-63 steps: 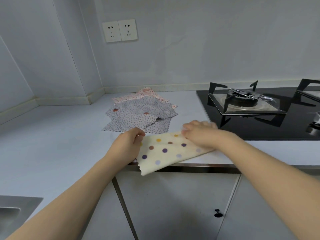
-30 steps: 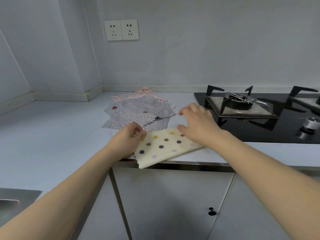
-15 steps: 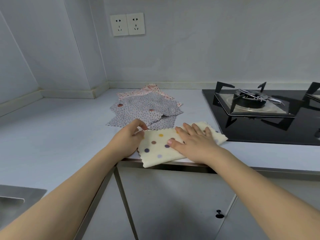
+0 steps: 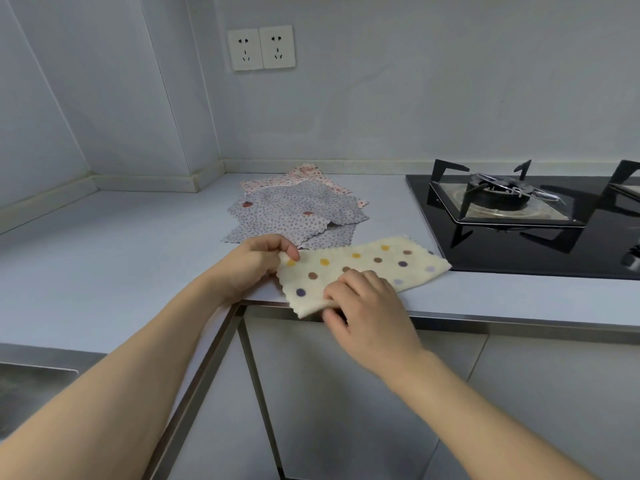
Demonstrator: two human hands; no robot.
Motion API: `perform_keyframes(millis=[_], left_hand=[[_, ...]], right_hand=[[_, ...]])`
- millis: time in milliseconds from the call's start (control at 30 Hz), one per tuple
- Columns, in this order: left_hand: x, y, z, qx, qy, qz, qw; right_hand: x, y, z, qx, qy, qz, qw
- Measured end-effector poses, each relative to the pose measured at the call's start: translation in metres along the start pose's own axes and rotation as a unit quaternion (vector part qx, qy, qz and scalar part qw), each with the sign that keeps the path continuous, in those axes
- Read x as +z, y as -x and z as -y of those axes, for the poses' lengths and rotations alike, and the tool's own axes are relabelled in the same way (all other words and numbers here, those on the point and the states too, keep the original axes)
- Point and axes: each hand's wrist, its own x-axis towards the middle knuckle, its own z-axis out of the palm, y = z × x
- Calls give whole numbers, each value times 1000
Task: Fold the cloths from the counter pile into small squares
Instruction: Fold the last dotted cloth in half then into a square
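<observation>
a cream rectangular cloth with coloured polka dots (image 4: 363,271), folded into a long strip, lies on the front part of the pale grey kitchen counter (image 4: 114,244), its near left corner overhanging the metal-trimmed counter edge. the left hand (image 4: 254,263) pinches the strip's far left corner between thumb and curled fingers. the right hand (image 4: 367,306) grips the near left corner, fingers curled over the top of the cloth and thumb below the overhanging edge. the two hands are near each other but apart, both at the left end of the strip; the right end lies flat, just beside the black glass gas hob (image 4: 519,237).

behind the strip, towards the wall, a loose pile of unfolded grey and pink floral cloths with zigzag edges (image 4: 294,213) lies spread on the counter, its front edge touching or just beside the left hand. a white double wall socket (image 4: 261,48) is mounted above. a steel sink (image 4: 31,393) shows at the lower left, and grey cabinet doors (image 4: 346,393) stand below the counter.
</observation>
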Motion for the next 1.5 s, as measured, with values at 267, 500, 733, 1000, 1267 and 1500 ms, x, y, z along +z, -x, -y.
perform_keyframes(millis=[267, 500, 733, 1000, 1267, 1500], left_hand=[[-7, 4, -15, 45, -100, 60, 992], [34, -16, -39, 56, -7, 64, 996], [102, -65, -52, 80, -297, -110, 945], [118, -83, -10, 111, -463, -180, 861], [121, -84, -17, 86, -486, -158, 855], [125, -76, -35, -7, -501, -105, 859]], right_hand=[[-31, -3, -12, 197, -215, -79, 953], [-62, -15, -39, 302, -291, -44, 907], [-53, -19, -101, 250, 38, 41, 967], [-37, -18, -112, 267, 64, 65, 959], [-37, -21, -113, 301, 111, 92, 943], [-39, -22, -111, 304, 72, 91, 946]])
